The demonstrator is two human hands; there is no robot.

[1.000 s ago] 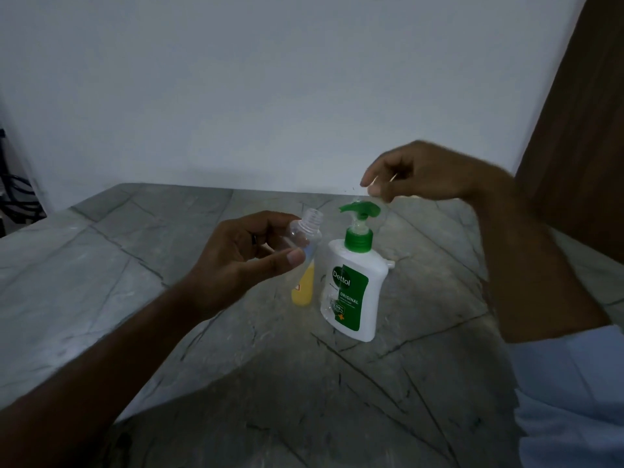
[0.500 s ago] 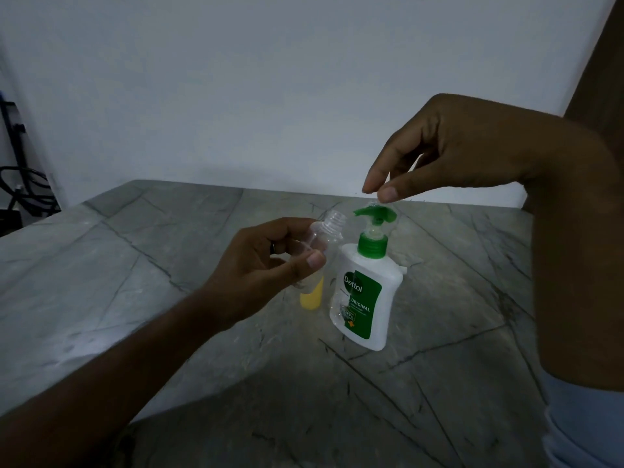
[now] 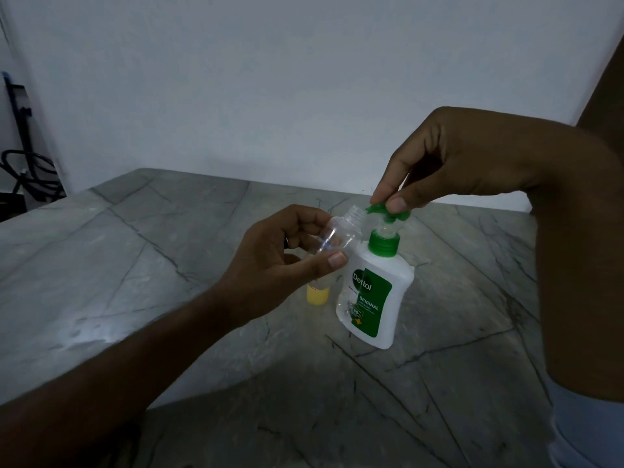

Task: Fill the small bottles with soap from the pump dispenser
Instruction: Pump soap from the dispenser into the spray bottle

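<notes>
A white Dettol pump dispenser (image 3: 373, 298) with a green collar and green pump head (image 3: 388, 211) stands on the grey stone table (image 3: 135, 265). My left hand (image 3: 280, 261) grips a small clear uncapped bottle (image 3: 337, 233), tilted so its open neck points at the pump's nozzle. My right hand (image 3: 449, 163) comes down from above, thumb and forefinger tips pinching the pump head. A second small bottle (image 3: 317, 294) with yellow liquid stands on the table behind my left hand, mostly hidden.
A white wall rises behind the table. Dark cables and a black frame (image 3: 23, 170) sit at the far left. A brown door or panel (image 3: 607, 79) borders the right edge. My pale sleeve (image 3: 591, 430) shows at the lower right.
My right hand has come down from above the dispenser onto the pump head. The left hand has brought the clear bottle's neck closer to the nozzle.
</notes>
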